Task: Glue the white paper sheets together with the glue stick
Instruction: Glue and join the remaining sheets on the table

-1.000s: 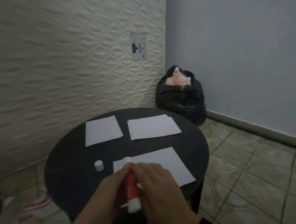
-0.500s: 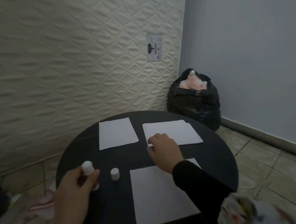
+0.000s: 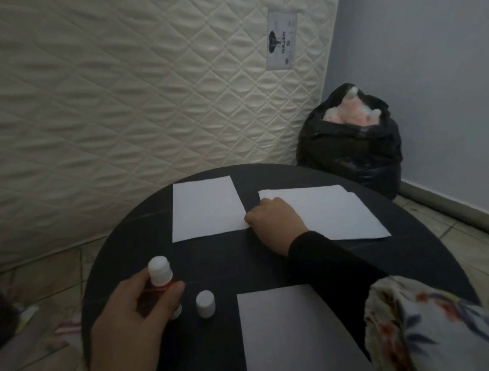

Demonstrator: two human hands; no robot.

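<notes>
Though tied open, bag [image 3: 350, 149] stuffed

the left hand [image 3: 130, 312] sits low on the near left, fingers curled shut around the glue stick [image 3: 159, 281], thumb on the side facing us. the right arm, in a black sleeve [image 3: 327, 263], stretches forward; the right hand [image 3: 275, 223] rests knuckles up, fingers bent downward.
</notes>
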